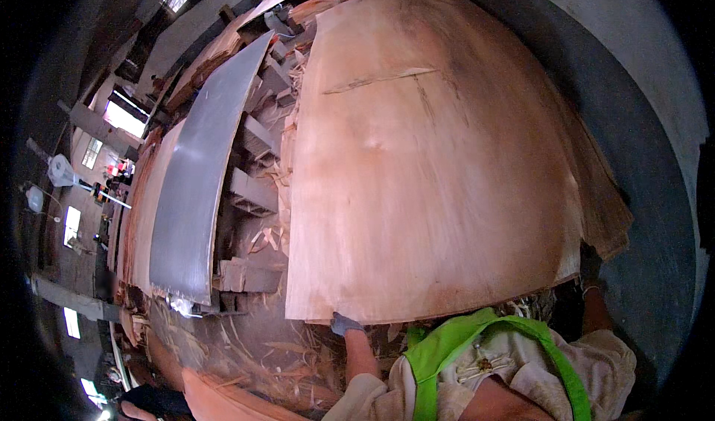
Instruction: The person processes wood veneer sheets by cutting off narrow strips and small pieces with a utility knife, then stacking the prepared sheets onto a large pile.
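A large, pale brown wood veneer sheet (417, 168) spreads out before me, with a split across its far part. My left hand (345, 323), in a grey glove, is closed on the near edge close to the left corner. At the near right corner my right hand (590, 264) is beside the sheet's edge, in deep shadow. Its fingers are too dark to make out. More veneer (607, 223) sticks out from under the right side of the sheet.
Left of the sheet, concrete blocks (253, 191) stand among wood scraps on the floor. A dark grey panel (197, 160) lies beyond them on stacked sheets. A grey wall (633, 86) runs along the right. A curved veneer piece (231, 399) lies at the lower left.
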### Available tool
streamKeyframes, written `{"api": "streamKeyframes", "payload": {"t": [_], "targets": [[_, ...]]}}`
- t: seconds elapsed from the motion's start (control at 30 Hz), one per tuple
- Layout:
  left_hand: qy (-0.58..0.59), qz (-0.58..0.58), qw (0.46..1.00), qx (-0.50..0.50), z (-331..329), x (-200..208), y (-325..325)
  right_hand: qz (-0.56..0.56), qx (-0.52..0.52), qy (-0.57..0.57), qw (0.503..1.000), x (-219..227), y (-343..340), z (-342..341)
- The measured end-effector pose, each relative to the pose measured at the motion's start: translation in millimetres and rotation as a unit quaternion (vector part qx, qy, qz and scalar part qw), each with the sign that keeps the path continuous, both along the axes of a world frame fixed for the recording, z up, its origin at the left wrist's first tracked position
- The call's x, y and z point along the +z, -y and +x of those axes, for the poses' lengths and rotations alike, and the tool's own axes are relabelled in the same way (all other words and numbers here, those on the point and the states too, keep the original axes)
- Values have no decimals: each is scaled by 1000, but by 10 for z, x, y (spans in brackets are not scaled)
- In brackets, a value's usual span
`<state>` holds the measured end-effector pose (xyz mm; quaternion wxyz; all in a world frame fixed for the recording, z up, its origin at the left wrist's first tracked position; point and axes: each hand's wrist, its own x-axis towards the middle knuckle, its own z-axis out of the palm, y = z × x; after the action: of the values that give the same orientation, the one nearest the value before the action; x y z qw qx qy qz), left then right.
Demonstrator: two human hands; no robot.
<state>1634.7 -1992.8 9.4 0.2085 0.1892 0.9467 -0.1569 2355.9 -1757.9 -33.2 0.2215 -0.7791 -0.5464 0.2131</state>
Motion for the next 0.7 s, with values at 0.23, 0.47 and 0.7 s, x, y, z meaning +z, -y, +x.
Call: {"api": "streamKeyframes", "payload": {"t": [0.23, 0.47, 0.7], "targets": [[17, 45, 998, 41, -384, -583, -139, 63, 107, 138, 983, 160, -647, -331], [296, 638, 478, 527, -720, -1067, 274, -45, 201, 259, 944, -172, -662, 46], [149, 707, 397, 566, -1213, -1038, 376, -91, 210, 209, 951, -520, -543, -37]]}}
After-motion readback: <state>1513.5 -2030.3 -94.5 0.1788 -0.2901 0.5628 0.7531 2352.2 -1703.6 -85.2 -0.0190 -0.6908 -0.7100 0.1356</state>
